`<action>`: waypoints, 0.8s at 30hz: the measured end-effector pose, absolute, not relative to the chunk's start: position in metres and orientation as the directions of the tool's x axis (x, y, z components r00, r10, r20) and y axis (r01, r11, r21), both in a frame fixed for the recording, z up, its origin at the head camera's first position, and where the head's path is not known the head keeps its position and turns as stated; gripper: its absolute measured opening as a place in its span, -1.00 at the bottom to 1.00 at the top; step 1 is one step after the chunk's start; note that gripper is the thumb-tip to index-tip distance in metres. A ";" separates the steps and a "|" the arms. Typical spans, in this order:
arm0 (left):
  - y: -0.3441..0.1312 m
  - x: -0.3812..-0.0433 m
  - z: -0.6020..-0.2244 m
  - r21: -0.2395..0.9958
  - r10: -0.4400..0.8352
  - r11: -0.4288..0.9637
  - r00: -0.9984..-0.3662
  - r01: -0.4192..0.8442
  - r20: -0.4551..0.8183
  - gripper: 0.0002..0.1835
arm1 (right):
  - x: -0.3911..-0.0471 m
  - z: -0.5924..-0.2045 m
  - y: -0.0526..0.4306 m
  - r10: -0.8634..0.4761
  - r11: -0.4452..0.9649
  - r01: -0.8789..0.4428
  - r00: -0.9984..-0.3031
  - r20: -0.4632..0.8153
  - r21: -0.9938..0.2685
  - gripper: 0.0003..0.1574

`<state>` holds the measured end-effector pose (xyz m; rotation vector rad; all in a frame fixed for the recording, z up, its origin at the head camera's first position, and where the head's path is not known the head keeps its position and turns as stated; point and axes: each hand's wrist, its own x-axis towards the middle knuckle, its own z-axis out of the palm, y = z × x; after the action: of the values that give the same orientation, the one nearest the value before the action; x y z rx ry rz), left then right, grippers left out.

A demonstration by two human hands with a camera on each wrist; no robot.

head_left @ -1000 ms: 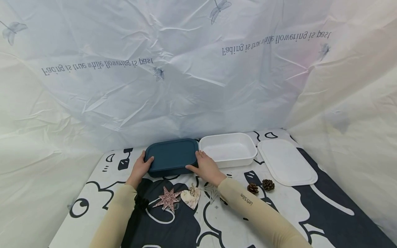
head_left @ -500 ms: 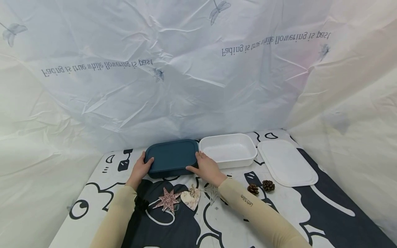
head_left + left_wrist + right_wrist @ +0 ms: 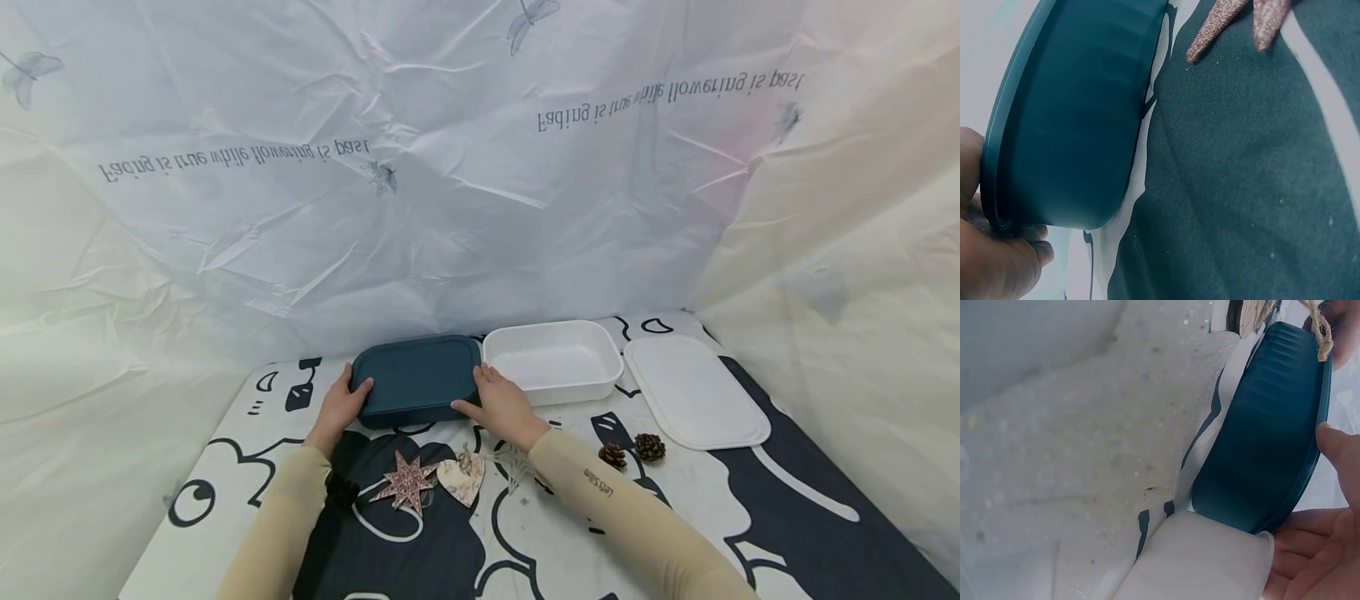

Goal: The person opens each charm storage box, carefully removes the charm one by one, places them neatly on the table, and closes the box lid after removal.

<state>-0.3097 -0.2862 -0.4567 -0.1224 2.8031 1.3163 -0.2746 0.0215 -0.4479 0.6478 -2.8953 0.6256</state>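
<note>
A dark blue lidded storage box (image 3: 416, 379) stands at the back of the cloth, its lid on. My left hand (image 3: 339, 408) grips its left end, thumb over the lid's edge and fingers down the side. The left wrist view shows that hand (image 3: 997, 250) around the corner of the box (image 3: 1079, 125). My right hand (image 3: 506, 408) holds the right end, thumb at the front rim and fingers between this box and the open white box (image 3: 555, 396). In the right wrist view, the right thumb (image 3: 1335, 440) presses near the lid's edge.
A white lid (image 3: 697, 392) lies at the right. Two pine cones (image 3: 648, 447) sit in front of it. Nearer me are a glittery pink star (image 3: 407, 483), a heart ornament (image 3: 461, 482) with twine, and a pale stringy ornament (image 3: 514, 467) partly under the right sleeve.
</note>
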 end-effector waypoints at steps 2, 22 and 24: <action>-0.286 -0.310 -0.457 0.763 -0.053 0.640 -0.996 -0.086 -0.067 -0.17 | -0.275 -0.448 0.022 -0.384 0.824 -0.431 -0.902 0.197 -0.367 0.07; -0.258 -0.320 -0.425 0.658 -0.045 0.751 -0.991 0.049 0.125 -0.28 | -0.282 -0.435 0.044 -0.348 0.831 -0.403 -0.914 0.208 -0.384 -0.04; -0.249 -0.322 -0.421 0.661 -0.028 0.747 -0.990 0.069 0.135 -0.29 | -0.284 -0.430 0.052 -0.321 0.839 -0.380 -0.924 0.210 -0.390 -0.06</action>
<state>-0.3225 -0.2489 -0.4210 0.0359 3.0626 1.1676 -0.2844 0.0525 -0.4295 0.5514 -2.8810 0.6536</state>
